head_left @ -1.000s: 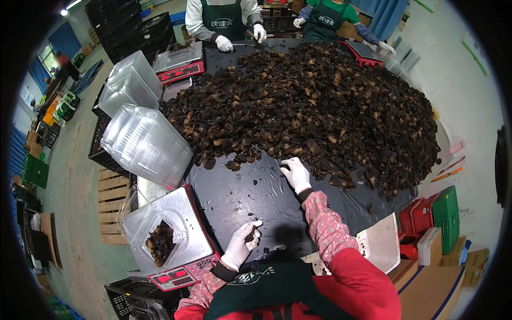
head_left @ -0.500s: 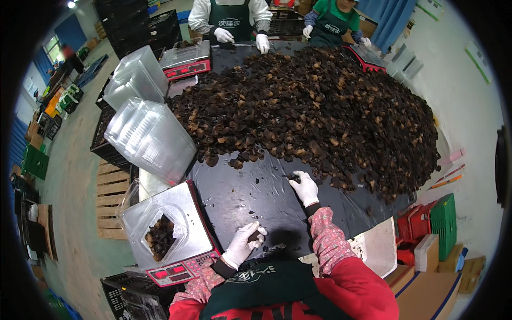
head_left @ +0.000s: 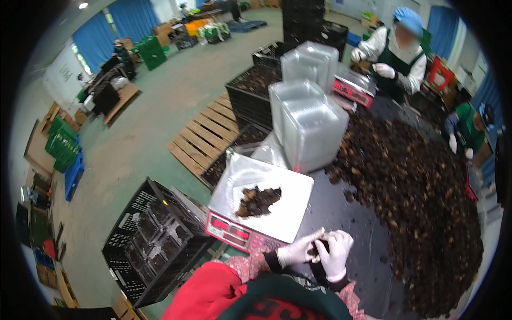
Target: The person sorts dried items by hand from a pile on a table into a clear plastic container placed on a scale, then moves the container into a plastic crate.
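In white gloves, my left hand (head_left: 298,250) and my right hand (head_left: 336,253) meet over the near edge of the black-covered table. Their fingers are closed around dark wood ear mushroom (head_left: 319,247), largely hidden by the gloves. To their left stands a red digital scale (head_left: 290,205) with a pale flat pan. An open clear plastic box (head_left: 228,200) sits on that pan, holding a small pile of dark brown wood ear mushrooms (head_left: 258,201). A large heap of the same mushrooms (head_left: 426,213) spreads over the table to my right.
Stacks of clear plastic boxes (head_left: 314,128) rise behind the scale. A black crate (head_left: 154,240) with filled boxes stands at left, near a wooden pallet (head_left: 202,133). Across the table, a co-worker (head_left: 397,58) handles things beside another scale (head_left: 354,88); a second person (head_left: 469,125) is farther right.
The view has swung left, toward the scale and crate. My right hand has come away from the heap's edge to join my left hand beside the scale.
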Tool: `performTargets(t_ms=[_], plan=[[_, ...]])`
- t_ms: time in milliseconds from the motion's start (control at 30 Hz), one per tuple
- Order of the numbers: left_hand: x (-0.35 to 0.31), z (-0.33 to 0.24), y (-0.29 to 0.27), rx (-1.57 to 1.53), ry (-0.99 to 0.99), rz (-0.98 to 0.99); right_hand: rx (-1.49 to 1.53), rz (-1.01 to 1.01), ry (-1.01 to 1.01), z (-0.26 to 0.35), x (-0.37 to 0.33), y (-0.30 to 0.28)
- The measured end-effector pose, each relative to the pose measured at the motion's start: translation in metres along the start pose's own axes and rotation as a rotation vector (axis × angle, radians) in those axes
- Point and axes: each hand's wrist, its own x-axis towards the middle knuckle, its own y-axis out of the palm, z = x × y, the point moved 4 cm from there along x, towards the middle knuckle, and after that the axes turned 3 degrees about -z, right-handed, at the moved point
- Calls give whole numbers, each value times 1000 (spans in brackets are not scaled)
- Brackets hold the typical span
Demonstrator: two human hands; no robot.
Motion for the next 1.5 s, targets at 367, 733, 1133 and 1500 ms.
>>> performTargets(t_ms=[367, 733, 1133, 1500], plan=[[-123, -165, 38, 856, 887, -627, 200, -71, 246, -35, -13, -6], [-126, -193, -3, 2259, 830, -1028, 5, -41, 231, -94, -109, 17], [-123, -175, -20, 2181, 788, -1131, 72, -162, 447, -118, -116, 28], [-123, -174, 26, 1956, 1211, -1060, 195, -227, 643, -150, -119, 32]])
